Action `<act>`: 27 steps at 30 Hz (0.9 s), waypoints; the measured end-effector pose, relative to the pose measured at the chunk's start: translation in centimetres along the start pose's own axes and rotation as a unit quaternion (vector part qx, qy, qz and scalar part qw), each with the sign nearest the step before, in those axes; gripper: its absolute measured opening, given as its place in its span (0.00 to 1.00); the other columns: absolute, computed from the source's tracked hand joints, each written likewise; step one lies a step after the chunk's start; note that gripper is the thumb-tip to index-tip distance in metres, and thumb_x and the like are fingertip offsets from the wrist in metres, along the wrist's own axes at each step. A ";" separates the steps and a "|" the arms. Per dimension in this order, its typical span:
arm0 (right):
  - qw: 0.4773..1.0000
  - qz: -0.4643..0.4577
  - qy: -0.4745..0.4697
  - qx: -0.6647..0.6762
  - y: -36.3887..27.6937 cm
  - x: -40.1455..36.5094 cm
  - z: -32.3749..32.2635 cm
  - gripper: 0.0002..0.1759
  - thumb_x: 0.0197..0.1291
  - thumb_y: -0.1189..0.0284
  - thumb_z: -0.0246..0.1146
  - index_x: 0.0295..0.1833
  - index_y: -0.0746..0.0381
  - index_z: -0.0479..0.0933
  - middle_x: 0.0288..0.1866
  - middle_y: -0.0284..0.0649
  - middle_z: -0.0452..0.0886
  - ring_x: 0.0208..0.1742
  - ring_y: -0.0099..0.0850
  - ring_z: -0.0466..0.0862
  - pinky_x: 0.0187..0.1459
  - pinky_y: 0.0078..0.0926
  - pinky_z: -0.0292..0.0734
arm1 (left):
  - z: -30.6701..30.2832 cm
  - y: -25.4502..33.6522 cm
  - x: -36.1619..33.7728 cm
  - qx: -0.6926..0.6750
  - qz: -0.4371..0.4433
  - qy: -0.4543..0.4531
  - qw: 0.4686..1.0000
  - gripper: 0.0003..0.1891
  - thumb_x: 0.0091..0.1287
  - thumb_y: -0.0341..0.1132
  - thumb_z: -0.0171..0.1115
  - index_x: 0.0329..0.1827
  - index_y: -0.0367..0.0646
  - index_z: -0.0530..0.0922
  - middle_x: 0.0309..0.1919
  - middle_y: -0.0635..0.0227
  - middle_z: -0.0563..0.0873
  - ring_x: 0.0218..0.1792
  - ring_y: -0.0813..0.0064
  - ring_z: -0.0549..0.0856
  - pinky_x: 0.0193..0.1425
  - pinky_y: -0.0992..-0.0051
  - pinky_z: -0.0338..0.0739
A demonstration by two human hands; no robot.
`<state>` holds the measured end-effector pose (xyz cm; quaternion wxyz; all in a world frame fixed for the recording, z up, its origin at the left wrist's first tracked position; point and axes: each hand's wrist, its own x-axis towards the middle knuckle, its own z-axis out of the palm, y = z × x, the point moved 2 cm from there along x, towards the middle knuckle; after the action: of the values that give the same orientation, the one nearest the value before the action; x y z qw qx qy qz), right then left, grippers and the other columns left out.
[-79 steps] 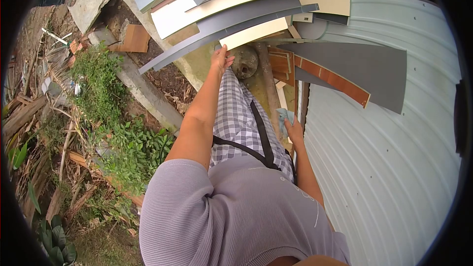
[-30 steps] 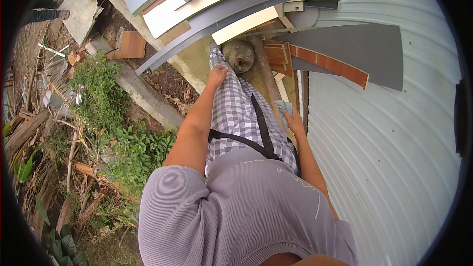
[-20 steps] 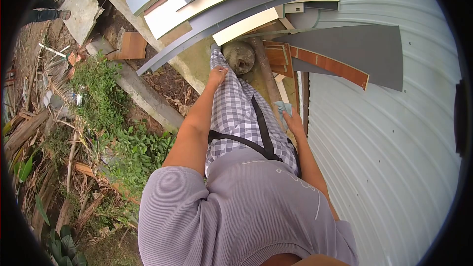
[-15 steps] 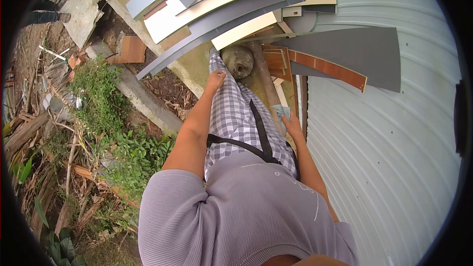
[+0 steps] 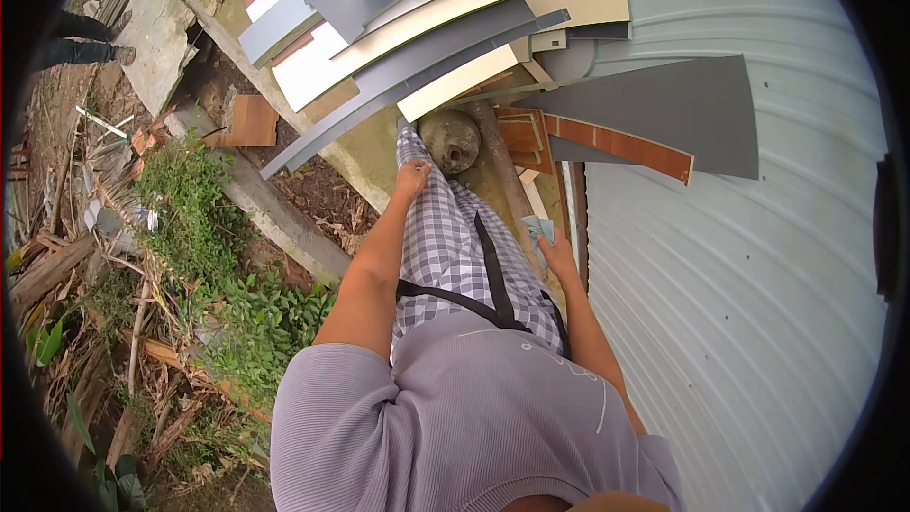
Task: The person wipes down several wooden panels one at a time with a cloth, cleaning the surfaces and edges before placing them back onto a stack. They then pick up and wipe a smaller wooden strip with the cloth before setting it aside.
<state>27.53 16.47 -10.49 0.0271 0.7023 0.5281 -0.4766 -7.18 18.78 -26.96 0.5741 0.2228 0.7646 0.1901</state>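
Observation:
My left hand [image 5: 414, 176] is closed over the checked trousers [image 5: 441, 246], near the thigh; whether anything is in its fingers is too small to make out. In my right hand [image 5: 559, 252] is a light blue-grey cloth [image 5: 538, 228], held beside the right leg. Beyond my legs a round concrete block [image 5: 449, 141] with a hole rests on the ground. Long flat boards [image 5: 431, 47] in grey, cream and white lie piled ahead of it.
Corrugated metal sheeting [image 5: 720, 322] spans the right side, with a dark grey panel [image 5: 673, 118] and a red-brown strip [image 5: 621, 145] at its edge. Green plants [image 5: 256, 322] and a concrete beam [image 5: 275, 209] are at left. Another person's legs [image 5: 81, 45] show at upper left.
The boards, block and panel sit slightly lower and further left in view. My right hand and the cloth also appear a little lower; the cloth shows more to the left of the fingers.

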 end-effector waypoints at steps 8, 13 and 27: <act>1.000 0.015 -0.002 -0.020 0.7 -0.2 0.2 0.25 0.58 0.60 0.57 0.57 0.63 0.68 0.48 0.56 0.77 0.51 0.49 0.77 0.51 0.38 0.70 | 0.0 0.6 0.0 0.036 -0.013 -0.049 0.998 0.23 0.63 0.42 0.58 0.53 0.32 0.73 0.37 0.56 0.83 0.30 0.67 0.84 0.33 0.73 0.79; 1.000 0.029 -0.001 -0.005 0.6 -0.2 0.1 0.26 0.57 0.59 0.58 0.57 0.64 0.68 0.48 0.56 0.77 0.52 0.50 0.77 0.51 0.38 0.70 | 0.4 0.0 0.4 0.014 0.004 -0.010 1.000 0.19 0.62 0.43 0.59 0.45 0.35 0.77 0.26 0.55 0.84 0.25 0.68 0.84 0.33 0.71 0.77; 1.000 0.000 -0.009 0.003 1.2 0.1 0.6 0.27 0.58 0.60 0.58 0.57 0.66 0.68 0.47 0.53 0.78 0.50 0.43 0.78 0.51 0.34 0.70 | 0.5 0.6 -0.1 0.021 0.019 -0.009 1.000 0.18 0.62 0.42 0.60 0.45 0.35 0.77 0.24 0.56 0.83 0.23 0.68 0.84 0.31 0.72 0.77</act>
<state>28.05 15.71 -11.41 0.0301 0.6980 0.5263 -0.4847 -6.64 19.23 -26.71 0.5724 0.2511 0.7590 0.1825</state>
